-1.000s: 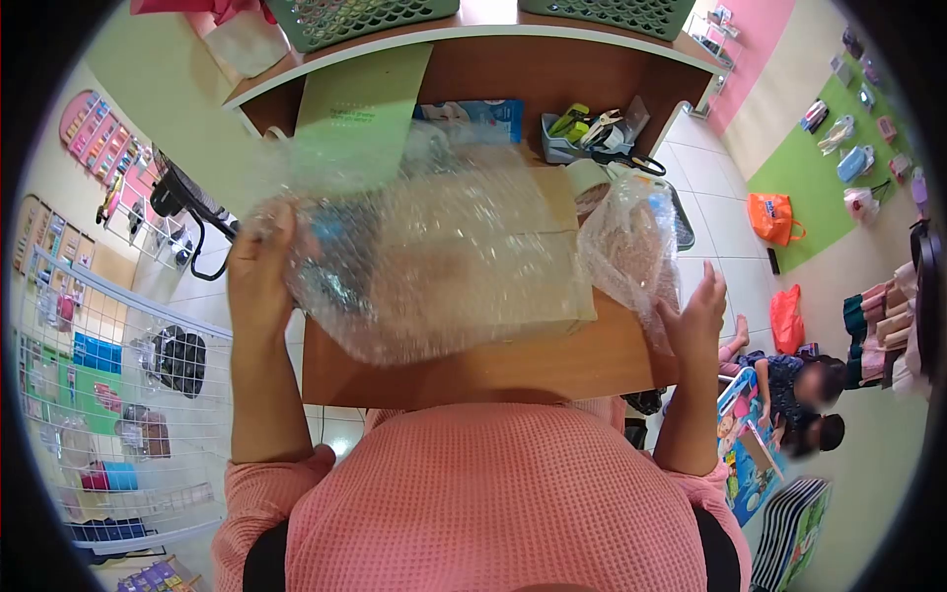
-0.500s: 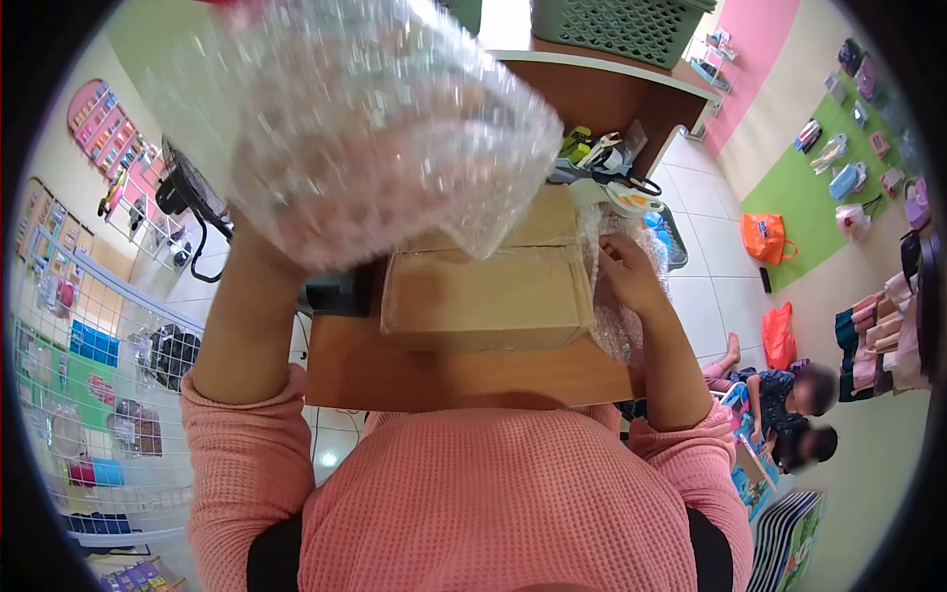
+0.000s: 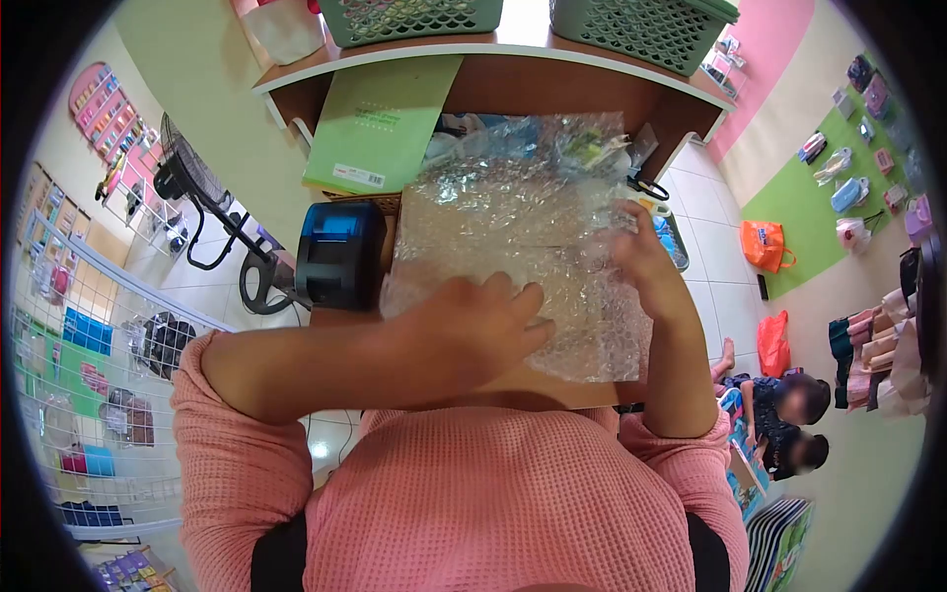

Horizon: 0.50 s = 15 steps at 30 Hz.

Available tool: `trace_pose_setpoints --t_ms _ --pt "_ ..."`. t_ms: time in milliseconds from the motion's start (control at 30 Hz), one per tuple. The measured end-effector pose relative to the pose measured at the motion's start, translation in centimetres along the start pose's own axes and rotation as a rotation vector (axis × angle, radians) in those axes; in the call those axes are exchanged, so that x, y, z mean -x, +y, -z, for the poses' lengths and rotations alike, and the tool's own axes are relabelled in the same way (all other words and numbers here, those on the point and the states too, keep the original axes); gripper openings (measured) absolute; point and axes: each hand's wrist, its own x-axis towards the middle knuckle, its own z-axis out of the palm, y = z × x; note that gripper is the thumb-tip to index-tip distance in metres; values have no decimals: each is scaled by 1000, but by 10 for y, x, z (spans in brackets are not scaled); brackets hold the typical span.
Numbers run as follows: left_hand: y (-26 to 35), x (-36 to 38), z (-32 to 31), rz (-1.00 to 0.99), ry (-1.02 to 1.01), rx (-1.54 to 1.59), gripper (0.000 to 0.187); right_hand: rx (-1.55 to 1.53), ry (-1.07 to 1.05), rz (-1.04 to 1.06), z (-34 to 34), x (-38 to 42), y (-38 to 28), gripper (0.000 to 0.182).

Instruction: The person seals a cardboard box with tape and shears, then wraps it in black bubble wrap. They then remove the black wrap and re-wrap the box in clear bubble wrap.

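Observation:
A sheet of clear bubble wrap [image 3: 493,212] lies spread over the cardboard box on the desk, so the box shows only dimly through it. My left hand [image 3: 469,326] reaches across the front of the wrap, fingers apart and slightly bent, palm down. At the right side of the box, my right hand [image 3: 643,257] has its fingers curled on the wrap's edge. Part of the wrap hangs past the box's front right corner.
A black label printer [image 3: 340,255] stands left of the box. Behind lies a green folder [image 3: 380,123], below a shelf with green baskets [image 3: 641,30]. Black-handled scissors [image 3: 649,187] lie at the back right. Two people [image 3: 784,414] are on the floor at right.
The bubble wrap, held raised by my left hand before, has come down over the box. My left hand has lowered toward the box's front; my right hand has shifted slightly upward along its right side.

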Motion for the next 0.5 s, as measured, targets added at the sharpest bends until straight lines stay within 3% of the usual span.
trace_pose_setpoints --t_ms 33,167,233,267,333,367,433,500 --pt "7 2 -4 43 74 -1 45 138 -65 31 -3 1 0 67" --pt "26 16 -5 127 49 41 54 242 5 -70 5 -9 15 74" --pt "28 23 -1 250 -216 178 62 343 24 -108 8 -10 19 72" --pt "22 26 2 255 -218 183 62 344 18 -113 8 -6 20 72" --pt "-2 34 8 241 -293 555 72 877 108 407 -1 12 6 67" --pt "-12 40 7 243 -296 557 72 874 106 404 -3 15 0 67" --pt "-25 52 -1 414 -39 459 83 1115 -193 842 -5 22 -7 70" --pt "-31 57 -17 425 55 387 84 1147 -312 725 -14 25 -4 76"
